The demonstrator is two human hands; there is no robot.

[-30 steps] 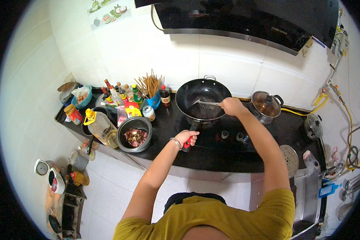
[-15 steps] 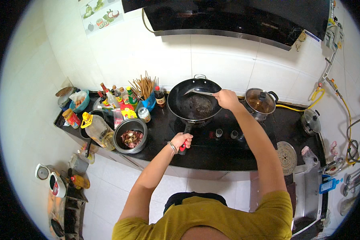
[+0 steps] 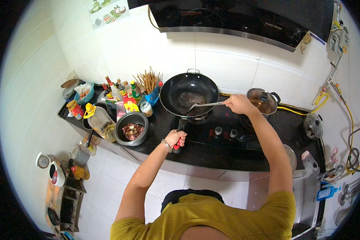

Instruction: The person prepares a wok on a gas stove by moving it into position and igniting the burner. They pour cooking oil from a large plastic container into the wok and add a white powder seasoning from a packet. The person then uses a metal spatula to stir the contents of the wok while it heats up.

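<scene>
A black wok hangs tilted over the stove, with dark residue on its bottom. My left hand is closed round the wok's black-and-red handle at the near side. In my right hand is the end of a metal spatula; its blade rests low inside the wok, near the rim closest to me. Left of the wok, a dark inner pot holds chopped meat.
A lidded pot stands right of the stove, and a smaller one beyond it. Sauce bottles, a blue holder of chopsticks and a large oil jug crowd the left counter. The range hood hangs above.
The wok has moved left and tilted up off the burner, which now shows beneath it. The spatula has swung from the wok's far part to its near side.
</scene>
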